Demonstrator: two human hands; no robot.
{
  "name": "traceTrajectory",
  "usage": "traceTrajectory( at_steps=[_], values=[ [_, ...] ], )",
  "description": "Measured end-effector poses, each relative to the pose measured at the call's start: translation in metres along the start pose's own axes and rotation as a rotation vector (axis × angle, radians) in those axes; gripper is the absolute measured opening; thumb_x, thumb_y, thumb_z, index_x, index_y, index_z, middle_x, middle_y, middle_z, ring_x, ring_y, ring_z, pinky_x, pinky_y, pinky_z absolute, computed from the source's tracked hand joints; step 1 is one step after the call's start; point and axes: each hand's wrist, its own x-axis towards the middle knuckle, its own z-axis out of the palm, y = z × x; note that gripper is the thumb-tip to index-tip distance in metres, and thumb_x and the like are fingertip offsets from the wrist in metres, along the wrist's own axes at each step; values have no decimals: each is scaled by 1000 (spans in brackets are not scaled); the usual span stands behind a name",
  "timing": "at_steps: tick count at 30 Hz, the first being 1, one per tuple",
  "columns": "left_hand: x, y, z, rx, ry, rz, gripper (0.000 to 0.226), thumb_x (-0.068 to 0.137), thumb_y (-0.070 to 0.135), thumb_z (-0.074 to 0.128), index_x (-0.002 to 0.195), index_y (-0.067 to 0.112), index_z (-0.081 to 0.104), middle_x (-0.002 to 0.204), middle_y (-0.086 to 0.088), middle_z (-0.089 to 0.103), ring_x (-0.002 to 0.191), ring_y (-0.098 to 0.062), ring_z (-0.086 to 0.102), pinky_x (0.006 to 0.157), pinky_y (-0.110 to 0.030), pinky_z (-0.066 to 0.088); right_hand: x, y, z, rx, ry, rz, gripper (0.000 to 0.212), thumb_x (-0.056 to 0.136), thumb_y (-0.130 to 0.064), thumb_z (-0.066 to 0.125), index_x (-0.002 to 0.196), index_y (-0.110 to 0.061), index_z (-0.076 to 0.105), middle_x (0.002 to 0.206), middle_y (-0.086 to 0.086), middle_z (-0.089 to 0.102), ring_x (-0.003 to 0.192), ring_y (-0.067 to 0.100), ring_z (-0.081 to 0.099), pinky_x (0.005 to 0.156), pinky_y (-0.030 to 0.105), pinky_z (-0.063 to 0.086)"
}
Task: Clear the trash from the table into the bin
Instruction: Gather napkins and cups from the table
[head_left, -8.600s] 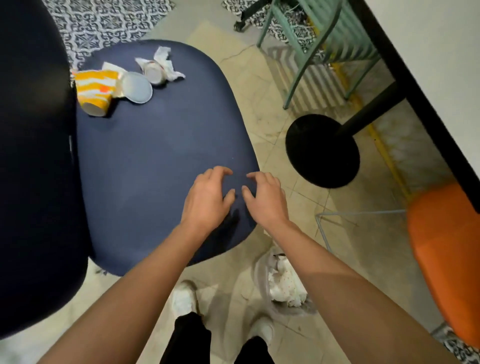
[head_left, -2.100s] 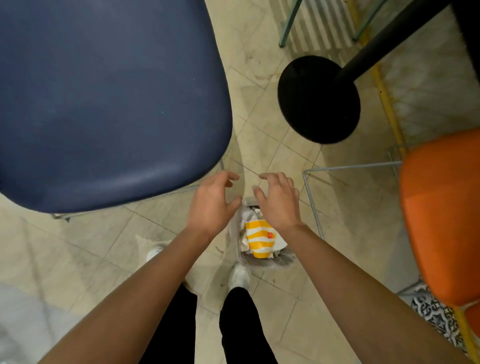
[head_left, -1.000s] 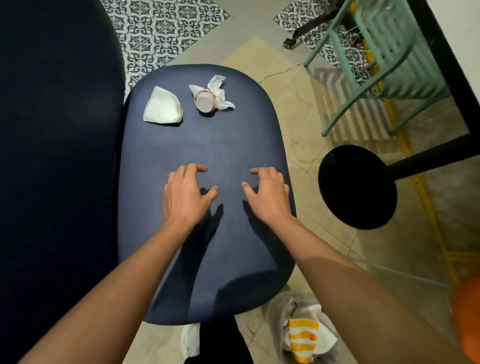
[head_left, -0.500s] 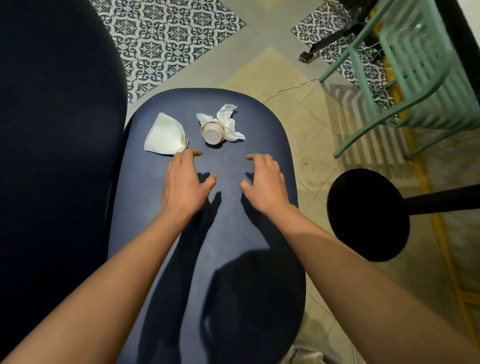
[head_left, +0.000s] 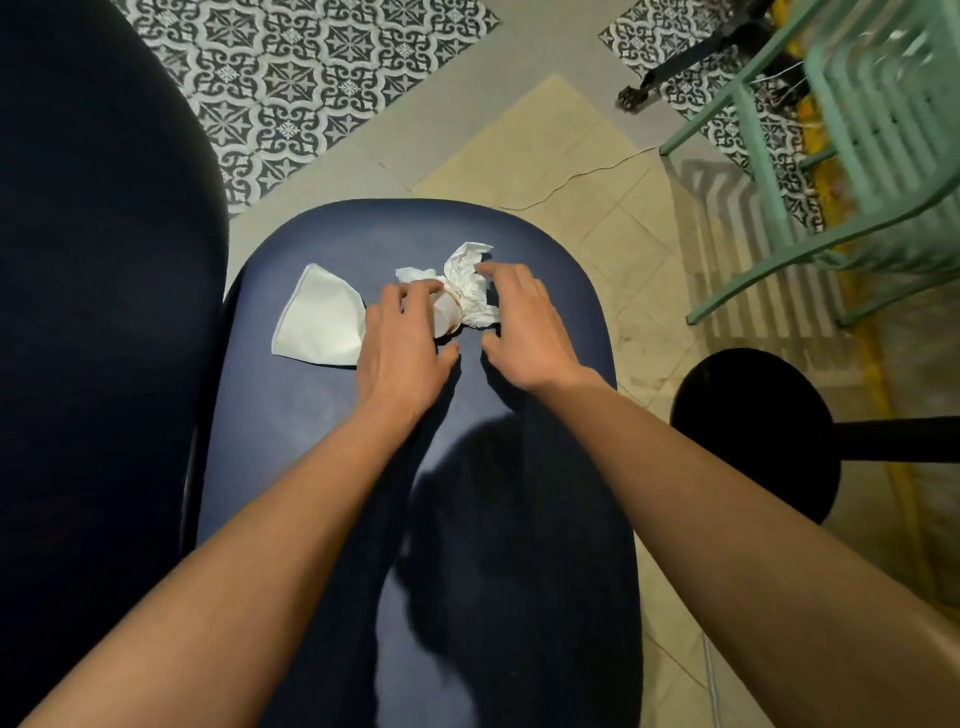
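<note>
Surface (head_left: 311, 441): dark blue, long oval; the trash sits at its far end.
Trash left: a small paper cup (head_left: 447, 318) on its side, wrapped in a crumpled tissue (head_left: 470, 286); a flat white napkin (head_left: 322, 322) just left of them.
Left hand (head_left: 402, 343): fingers curved over the cup's top and touching it, thumb splayed on the near side; not yet closed, nothing held.
Right hand (head_left: 522, 327): spread, fingertips at the tissue's right edge, thumb apart; also holding nothing.
Why so: the hands bracket cup and tissue from both sides, likely to gather the loose bundle in one scoop.
Bin: out of view.
Change: half a second ago both hands hovered short of the trash; now they have reached it. The striped cup and lid seen far earlier are gone from the surface.
Surroundings: green chair (head_left: 831, 156) far right, black pedestal base (head_left: 748, 426) on the floor at right.
</note>
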Motion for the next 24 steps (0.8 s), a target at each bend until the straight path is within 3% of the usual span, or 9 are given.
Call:
traceTrajectory(
  at_steps=[6,12,18,21,24],
  values=[
    [13,-4,12,34,30,14,61,79,25,68,132,17,40,131,-7,43,114,-32,43,95,-38,37,14,0,8,16,-22,-20,72,76,9,50,140,-19,33,148,-2,30,125,25,38,100,40,39],
    [10,-14,16,-65,19,-8,50,79,17,62,124,11,43,125,-9,46,111,-29,45,88,-34,37,18,-6,16,33,-56,-50,74,75,9,46,140,-22,33,148,-4,31,122,26,37,98,39,38],
    [-8,-23,1,-240,70,-36,53,76,20,63,125,13,41,119,-5,46,109,-18,45,83,-20,33,20,-13,25,29,11,-16,67,79,-18,58,141,-27,34,149,-1,30,133,23,27,104,41,33],
    [-12,-26,-10,-262,99,-52,45,73,20,64,113,16,44,109,-2,44,92,-11,41,75,-16,31,25,-20,31,-14,18,52,55,86,-33,57,138,-34,38,150,-1,27,133,23,25,101,41,32],
    [-14,-29,-19,-281,115,-97,41,71,18,65,105,17,43,102,4,39,83,-9,38,68,-14,28,27,-25,40,-104,-7,89,39,92,-35,53,130,-34,45,145,1,29,126,26,28,93,41,34]
  ],
)
